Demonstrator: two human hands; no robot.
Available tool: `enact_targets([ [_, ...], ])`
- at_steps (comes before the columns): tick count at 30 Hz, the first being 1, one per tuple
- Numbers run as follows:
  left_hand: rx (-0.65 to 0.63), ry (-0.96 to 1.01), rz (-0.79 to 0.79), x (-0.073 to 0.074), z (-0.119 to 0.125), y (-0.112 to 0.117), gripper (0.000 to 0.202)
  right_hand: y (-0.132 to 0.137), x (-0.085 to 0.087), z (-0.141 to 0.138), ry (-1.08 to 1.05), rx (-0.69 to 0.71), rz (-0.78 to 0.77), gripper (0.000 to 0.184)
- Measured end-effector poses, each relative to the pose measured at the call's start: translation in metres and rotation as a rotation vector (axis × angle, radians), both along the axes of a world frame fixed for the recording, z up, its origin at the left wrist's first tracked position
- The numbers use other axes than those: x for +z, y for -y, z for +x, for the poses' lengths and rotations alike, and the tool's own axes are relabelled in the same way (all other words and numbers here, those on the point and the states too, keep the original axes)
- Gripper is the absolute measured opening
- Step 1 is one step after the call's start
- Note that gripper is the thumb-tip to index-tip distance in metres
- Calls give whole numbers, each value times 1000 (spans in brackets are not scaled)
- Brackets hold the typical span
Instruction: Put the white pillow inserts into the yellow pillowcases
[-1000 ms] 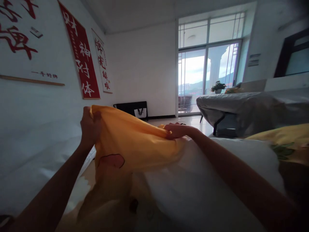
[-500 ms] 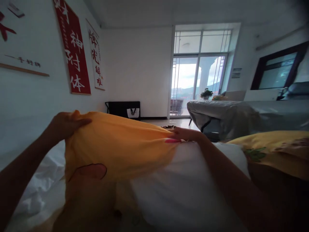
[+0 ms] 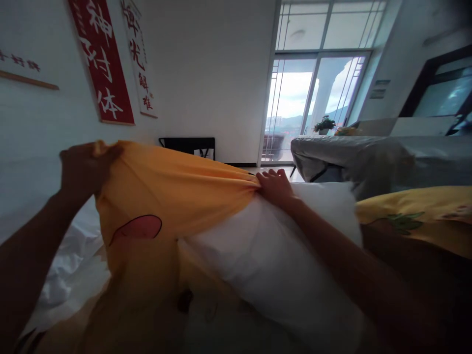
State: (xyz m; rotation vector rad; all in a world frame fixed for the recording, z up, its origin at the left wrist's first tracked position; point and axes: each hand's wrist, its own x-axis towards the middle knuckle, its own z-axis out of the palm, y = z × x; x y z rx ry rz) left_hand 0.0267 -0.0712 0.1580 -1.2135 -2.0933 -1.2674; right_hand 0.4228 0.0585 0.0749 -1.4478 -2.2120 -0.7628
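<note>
A yellow pillowcase [image 3: 169, 196] with a pink, black-outlined patch is stretched between my two hands. My left hand [image 3: 86, 167] is closed on its upper left corner and holds it up. At the case's opening, my right hand [image 3: 275, 187] grips the gathered edge, with the fingers curled over the top. A white pillow [image 3: 295, 246] sits partly inside the case; its bare part sticks out to the right under my right forearm. The lower part of the pillowcase hangs in shadow.
A second yellow printed pillow [image 3: 435, 206] lies at the right. Behind it stands a table under plastic sheeting [image 3: 332, 152], with a potted plant [image 3: 324, 125]. Crumpled clear plastic [image 3: 70, 260] is at the lower left. A black folded item [image 3: 188, 146] leans on the back wall.
The view has tipped down and the pillowcase's top edge sits higher in it. My right hand has shifted its hold on the opening, its fingers now curled over the edge.
</note>
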Motion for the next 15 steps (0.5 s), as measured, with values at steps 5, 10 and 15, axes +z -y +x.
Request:
enact_targets([
  [5,88,-426,-311,-53,4,-43,46,5,-53,-30,-91,159,-35,52],
  [10,-868,-781,-316,-151,94,-41,35,60,-107,-16,21,687,-554,64],
  [15,-1191,-710,-467,-227,142,-36,34,100,-149,33,176,538,-417,84],
])
